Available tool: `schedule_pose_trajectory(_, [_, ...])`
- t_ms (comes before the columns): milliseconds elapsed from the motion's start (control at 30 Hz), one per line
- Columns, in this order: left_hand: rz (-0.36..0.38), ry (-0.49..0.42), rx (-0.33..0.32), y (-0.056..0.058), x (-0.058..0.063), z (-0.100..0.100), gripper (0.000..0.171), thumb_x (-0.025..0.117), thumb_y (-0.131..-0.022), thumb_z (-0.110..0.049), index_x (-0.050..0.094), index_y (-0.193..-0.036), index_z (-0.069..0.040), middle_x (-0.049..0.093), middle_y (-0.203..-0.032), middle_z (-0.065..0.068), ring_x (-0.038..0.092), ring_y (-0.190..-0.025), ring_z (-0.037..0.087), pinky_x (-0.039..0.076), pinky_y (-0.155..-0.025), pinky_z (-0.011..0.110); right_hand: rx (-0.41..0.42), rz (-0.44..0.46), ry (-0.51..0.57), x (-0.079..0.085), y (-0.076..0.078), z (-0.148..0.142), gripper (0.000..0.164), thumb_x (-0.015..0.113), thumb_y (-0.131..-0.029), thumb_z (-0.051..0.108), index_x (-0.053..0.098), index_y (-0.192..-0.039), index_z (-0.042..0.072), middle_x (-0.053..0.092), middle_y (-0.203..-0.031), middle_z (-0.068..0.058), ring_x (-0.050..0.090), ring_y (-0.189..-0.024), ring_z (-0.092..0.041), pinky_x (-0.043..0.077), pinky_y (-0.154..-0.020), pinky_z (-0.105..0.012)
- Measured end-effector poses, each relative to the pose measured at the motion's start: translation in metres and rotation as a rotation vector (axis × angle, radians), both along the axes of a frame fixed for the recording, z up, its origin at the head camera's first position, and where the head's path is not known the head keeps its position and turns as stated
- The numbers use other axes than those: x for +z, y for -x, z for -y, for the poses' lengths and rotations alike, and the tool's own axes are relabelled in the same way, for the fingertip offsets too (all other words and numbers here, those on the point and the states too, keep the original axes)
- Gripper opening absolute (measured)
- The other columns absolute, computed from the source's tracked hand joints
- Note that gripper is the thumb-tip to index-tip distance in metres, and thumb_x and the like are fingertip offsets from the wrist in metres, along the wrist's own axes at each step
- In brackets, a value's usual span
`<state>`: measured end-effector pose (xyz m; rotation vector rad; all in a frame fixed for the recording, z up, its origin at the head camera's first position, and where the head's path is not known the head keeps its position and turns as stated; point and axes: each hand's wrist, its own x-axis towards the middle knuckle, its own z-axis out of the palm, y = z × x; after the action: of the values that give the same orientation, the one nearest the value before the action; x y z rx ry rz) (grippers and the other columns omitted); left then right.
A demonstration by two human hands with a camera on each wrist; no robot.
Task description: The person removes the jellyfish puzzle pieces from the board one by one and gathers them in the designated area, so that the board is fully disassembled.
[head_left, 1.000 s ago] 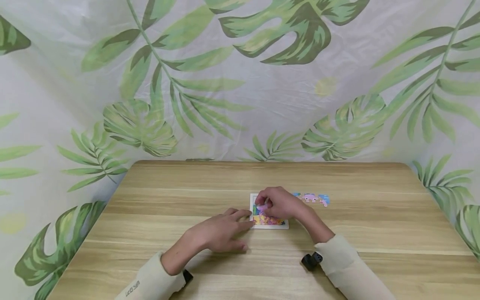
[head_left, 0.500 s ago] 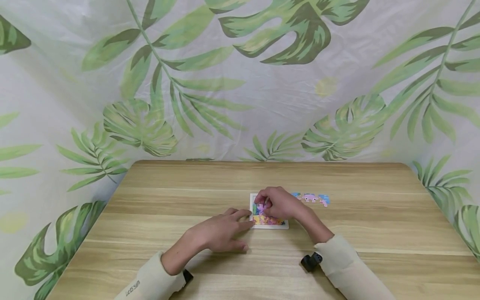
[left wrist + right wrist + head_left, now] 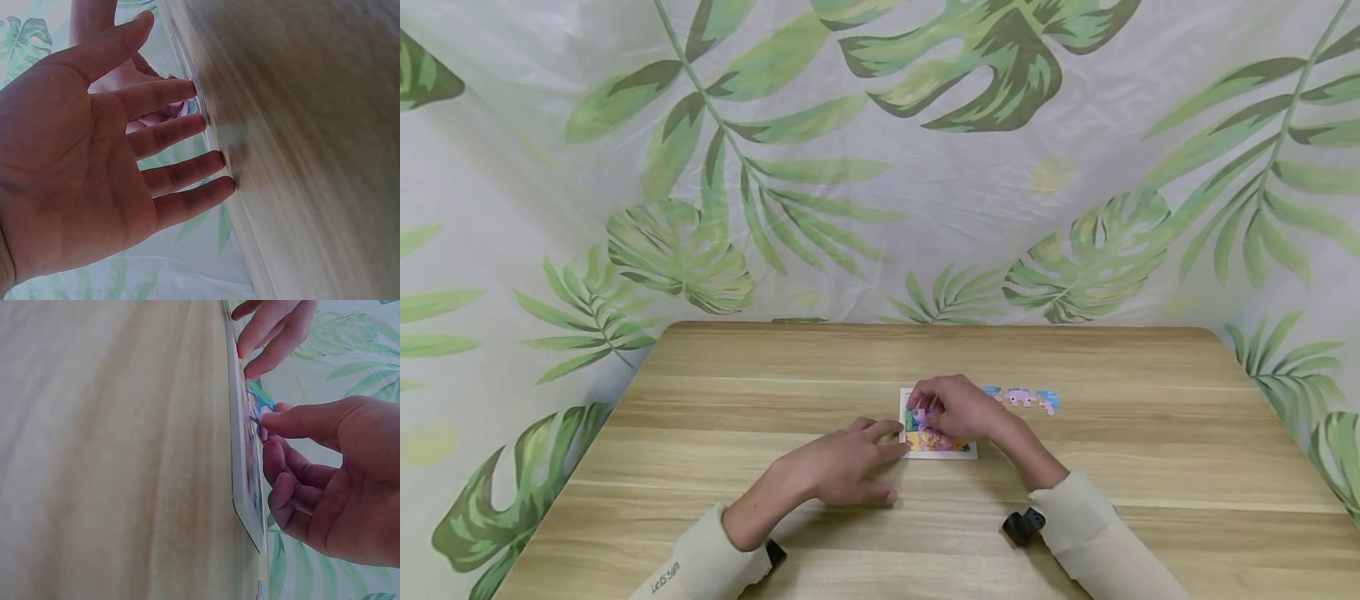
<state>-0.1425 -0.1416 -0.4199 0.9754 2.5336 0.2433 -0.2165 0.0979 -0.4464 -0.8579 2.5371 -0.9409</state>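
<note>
1. Puzzle board (image 3: 940, 455): flat on the bench (image 3: 737, 408); landmark.
2. Pink piece (image 3: 263, 432): at the puzzle board's left part; whether seated, cannot tell.
3. Right hand (image 3: 958, 407): over the puzzle board, fingers pinching the pink piece.
4. Left hand (image 3: 846, 462): fingers spread, tips at the puzzle board's left edge.
5. Loose pieces (image 3: 1019, 397): right of the puzzle board.
6. Handling, as judged: brace edge, match outline, press flat, unforced.

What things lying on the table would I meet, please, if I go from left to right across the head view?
White-framed puzzle board, blue loose piece, pink loose piece with eyes, blue-and-pink loose piece.
</note>
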Motion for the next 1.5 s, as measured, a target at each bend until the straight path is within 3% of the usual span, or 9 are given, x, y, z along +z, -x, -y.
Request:
schedule_pose_trajectory(133, [-0.002, 0.003, -0.001, 0.0, 0.0, 0.0, 0.065, 0.072, -0.103, -0.044, 0.054, -0.16, -0.017, 0.038, -0.173, 0.009, 0.039, -0.157, 0.037, 0.048, -0.12, 0.054, -0.008, 0.009, 0.016, 0.001, 0.0, -0.001, 0.013, 0.068, -0.103, 0.003, 0.075, -0.11, 0.012, 0.073, -0.095, -0.001, 0.061, -0.08, -0.01, 0.052, -0.074, -0.027])
schedule_pose_trajectory(667, [-0.011, 0.014, -0.003, -0.001, 0.001, -0.001, 0.066, 0.072, -0.103, -0.044, 0.054, -0.159, -0.017, 0.039, -0.173, 0.009, 0.04, -0.156, 0.037, 0.047, -0.121, 0.053, -0.012, 0.099, 0.104, 0.004, 0.004, -0.018, 0.016, 0.063, -0.1, 0.005, 0.076, -0.109, 0.009, 0.073, -0.093, -0.003, 0.062, -0.081, -0.012, 0.052, -0.073, -0.027])
schedule_pose_trajectory(1500, [0.027, -0.001, 0.03, -0.002, -0.001, -0.001, 0.065, 0.071, -0.104, -0.043, 0.052, -0.161, -0.017, 0.035, -0.176, 0.003, 0.035, -0.16, 0.034, 0.045, -0.123, 0.054, -0.141, 0.108, 0.141, 0.007, 0.005, -0.096, 0.015, 0.066, -0.1, 0.004, 0.075, -0.112, 0.005, 0.071, -0.098, -0.009, 0.058, -0.087, -0.019, 0.05, -0.075, -0.026])
